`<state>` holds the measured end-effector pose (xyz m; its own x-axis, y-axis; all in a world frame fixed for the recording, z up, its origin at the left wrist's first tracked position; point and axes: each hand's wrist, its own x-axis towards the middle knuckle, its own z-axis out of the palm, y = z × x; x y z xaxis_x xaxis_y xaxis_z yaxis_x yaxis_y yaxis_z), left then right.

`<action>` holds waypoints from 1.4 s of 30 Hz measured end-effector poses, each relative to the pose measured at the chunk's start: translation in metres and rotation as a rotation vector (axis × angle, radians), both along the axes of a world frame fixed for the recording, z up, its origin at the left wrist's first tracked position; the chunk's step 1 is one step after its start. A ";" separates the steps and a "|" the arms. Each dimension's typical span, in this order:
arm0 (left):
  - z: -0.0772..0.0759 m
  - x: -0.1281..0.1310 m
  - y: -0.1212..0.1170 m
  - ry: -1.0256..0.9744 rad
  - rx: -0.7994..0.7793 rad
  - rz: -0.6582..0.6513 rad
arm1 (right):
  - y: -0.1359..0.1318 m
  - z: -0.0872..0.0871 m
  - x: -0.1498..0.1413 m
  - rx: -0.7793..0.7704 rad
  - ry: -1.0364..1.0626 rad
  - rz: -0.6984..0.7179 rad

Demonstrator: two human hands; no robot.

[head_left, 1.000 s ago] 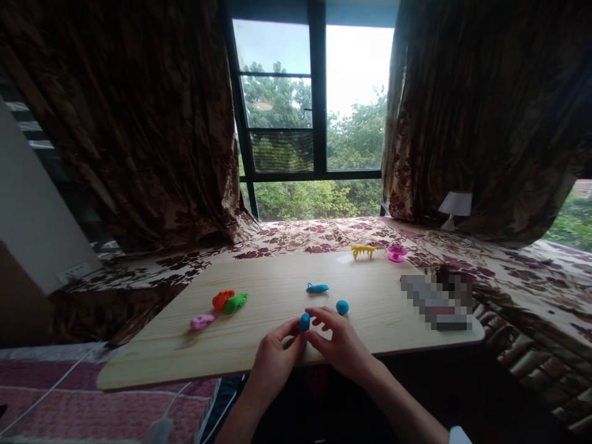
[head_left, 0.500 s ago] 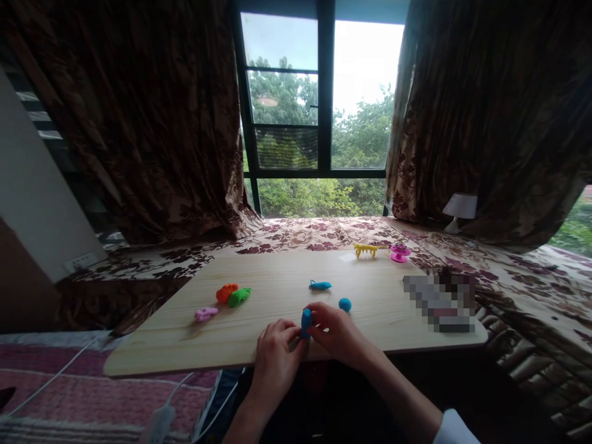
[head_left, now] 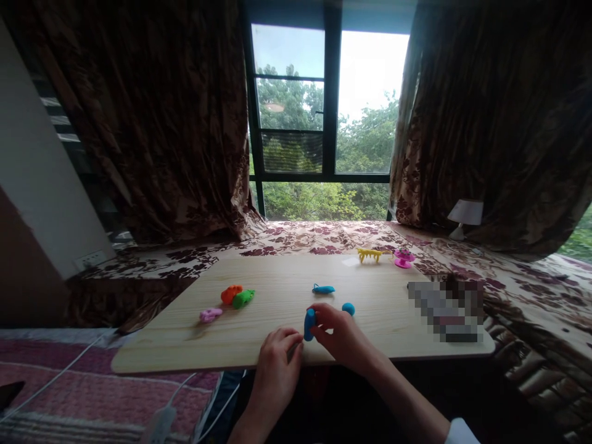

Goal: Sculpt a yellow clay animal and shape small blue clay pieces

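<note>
A blue clay cylinder [head_left: 309, 325] stands upright over the near part of the table, pinched between the thumb and fingers of my right hand [head_left: 340, 333]. Just left of its lower end is my left hand [head_left: 280, 361], fingers curled and thumb near the forefinger; anything between those fingertips is hidden. Past my right hand lies a blue clay ball [head_left: 348, 309], partly covered by the knuckles. Farther back rests a long blue clay piece [head_left: 325, 289] with a thin loop at its left end.
On the left of the wooden table [head_left: 171, 345] are an orange lump [head_left: 230, 294], a green lump [head_left: 243, 299] and a pink lump [head_left: 210, 315]. A yellow legged figure [head_left: 369, 255] and a pink stand [head_left: 404, 258] are at the back right. A blurred-out object [head_left: 446, 311] lies at right.
My left hand has drawn slightly away from the cylinder, which my right hand still holds. The whole view has shifted a little.
</note>
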<state>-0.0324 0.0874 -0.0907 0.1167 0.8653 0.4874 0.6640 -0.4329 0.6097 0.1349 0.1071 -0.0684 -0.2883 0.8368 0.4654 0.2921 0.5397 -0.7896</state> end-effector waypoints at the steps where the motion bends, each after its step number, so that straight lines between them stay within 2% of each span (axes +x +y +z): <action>1: 0.000 0.000 0.000 -0.006 -0.002 0.002 | 0.000 -0.001 0.000 -0.004 -0.002 0.002; 8: 0.002 0.005 -0.004 -0.067 -0.017 0.008 | -0.003 -0.011 -0.009 -0.021 0.024 -0.009; 17: 0.006 0.006 -0.009 -0.190 -0.079 -0.076 | -0.020 0.025 0.008 0.125 -0.076 -0.010; 24: 0.021 0.009 -0.017 -0.334 -0.204 -0.211 | -0.024 0.038 0.011 0.214 -0.138 0.022; 26: 0.025 0.008 -0.018 -0.351 -0.241 -0.196 | -0.023 0.039 0.014 0.252 -0.170 0.041; 30: 0.028 0.004 -0.016 -0.354 -0.200 -0.032 | -0.020 0.032 0.018 0.220 -0.183 -0.044; 33: 0.032 0.004 -0.015 -0.315 -0.107 0.010 | -0.019 0.023 0.015 0.219 -0.203 -0.081; 36: 0.035 0.007 -0.012 -0.269 -0.045 0.003 | -0.020 0.015 0.008 0.218 -0.225 -0.102; 42: 0.033 0.013 -0.001 -0.267 -0.071 -0.103 | -0.014 -0.001 0.005 0.184 -0.278 -0.143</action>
